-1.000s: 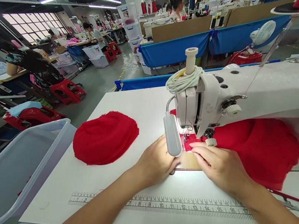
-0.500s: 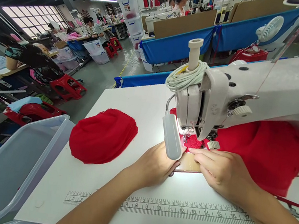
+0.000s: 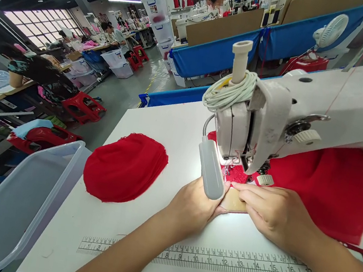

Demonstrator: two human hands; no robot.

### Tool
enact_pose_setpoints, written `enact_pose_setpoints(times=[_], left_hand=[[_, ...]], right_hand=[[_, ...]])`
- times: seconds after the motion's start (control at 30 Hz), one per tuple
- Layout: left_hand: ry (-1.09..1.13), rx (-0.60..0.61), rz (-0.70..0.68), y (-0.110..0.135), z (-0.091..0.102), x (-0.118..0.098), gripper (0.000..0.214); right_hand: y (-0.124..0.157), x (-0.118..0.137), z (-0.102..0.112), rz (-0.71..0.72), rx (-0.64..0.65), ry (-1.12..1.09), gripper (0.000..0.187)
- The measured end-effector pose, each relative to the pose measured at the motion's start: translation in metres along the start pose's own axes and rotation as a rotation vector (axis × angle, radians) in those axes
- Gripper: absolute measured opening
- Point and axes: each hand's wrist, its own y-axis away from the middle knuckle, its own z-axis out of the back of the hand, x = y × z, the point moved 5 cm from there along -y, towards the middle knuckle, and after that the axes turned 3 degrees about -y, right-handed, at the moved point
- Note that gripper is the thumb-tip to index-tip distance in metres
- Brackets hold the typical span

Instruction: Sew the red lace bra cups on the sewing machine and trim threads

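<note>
A white sewing machine (image 3: pixel 312 101) stands over the table, with red fabric (image 3: pixel 326 189) under its arm and a lacy-looking red part at the needle. Just in front of the presser foot, my left hand (image 3: pixel 191 205) pinches the fabric's near edge; a grey lamp head (image 3: pixel 210 172) hides some of its fingers. My right hand (image 3: pixel 275 211) has its fingers pressed together on the same edge, close to the left fingertips. Between the hands shows a tan plate (image 3: pixel 233 201). To the left lies a rounded pile of red fabric pieces (image 3: pixel 125 168).
A printed ruler (image 3: pixel 234 262) runs along the front of the white table (image 3: pixel 64 232). Left of the table stands a translucent plastic bin (image 3: pixel 11 201). Behind are blue cloth panels (image 3: pixel 213 59), a white fan (image 3: pixel 331 31), red stools (image 3: pixel 85 106) and people at other tables.
The view has shifted slightly, so the machine and right-hand fabric appear a little farther right. Both hands stay close together at the needle, and the left fingers now curl in closer by the tan plate.
</note>
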Motion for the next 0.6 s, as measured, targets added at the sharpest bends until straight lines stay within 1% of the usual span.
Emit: enact_pose_setpoints(times=[0.1,0.37,0.6], left_hand=[[0.019,0.013,0.012,0.0003,-0.0004,0.0,0.043],[0.034,0.038,0.032,0.0003,-0.0018,0.0004,0.044],[0.046,0.037,0.04,0.0017,-0.0026,0.0009,0.046]], right_hand=[[-0.0003,0.001,-0.0005,0.015,-0.002,-0.001,0.03],[0.0003,-0.0002,-0.0012,-0.009,-0.006,-0.004,0.03],[-0.0004,-0.0003,0.0,-0.004,-0.012,0.01,0.03]])
